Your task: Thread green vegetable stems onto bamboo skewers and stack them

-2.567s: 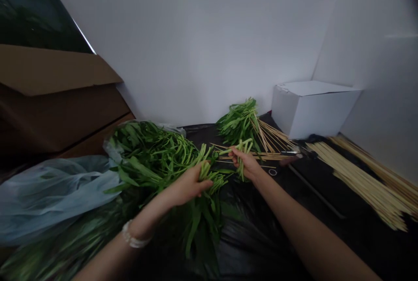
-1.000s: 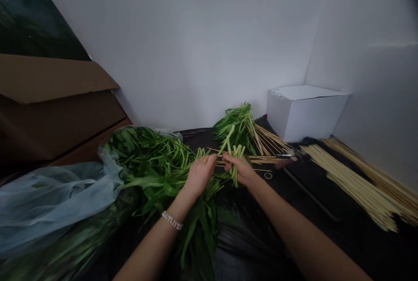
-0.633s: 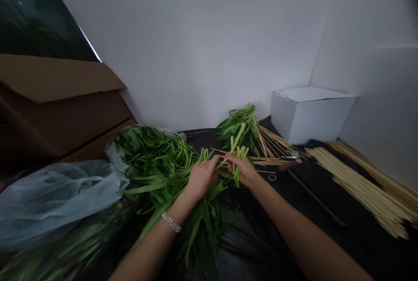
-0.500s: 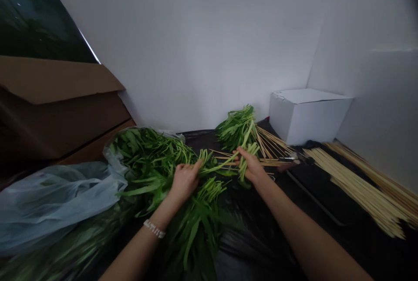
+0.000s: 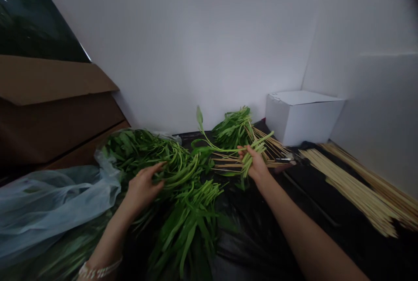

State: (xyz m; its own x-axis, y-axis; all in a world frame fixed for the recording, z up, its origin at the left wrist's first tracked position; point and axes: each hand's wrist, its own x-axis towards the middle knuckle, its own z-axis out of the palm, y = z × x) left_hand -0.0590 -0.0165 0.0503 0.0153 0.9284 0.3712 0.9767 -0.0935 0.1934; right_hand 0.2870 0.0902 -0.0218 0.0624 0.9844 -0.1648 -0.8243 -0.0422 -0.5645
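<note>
My right hand is closed around a small bunch of pale green stems, apparently water spinach. One long stem with leaves sticks out to the left from that grip. My left hand is open, thumb and fingers apart, at the edge of a big heap of loose leafy greens. Whether its fingertips touch the stems there I cannot tell. Between the hands and closer to me lies a bunch of greens with its stem ends pointing away. Another leafy bunch, with thin sticks beside it, rests near the wall.
Thin wooden sticks lie behind my right hand, near a tool with a shiny blade. Long bundles of sticks are on the right, below a white box. A translucent plastic bag and a cardboard box are left.
My left hand has let go of the long stem and moved left toward the heap, its fingers opening. The stem now hangs from my right hand, which keeps its bunch.
</note>
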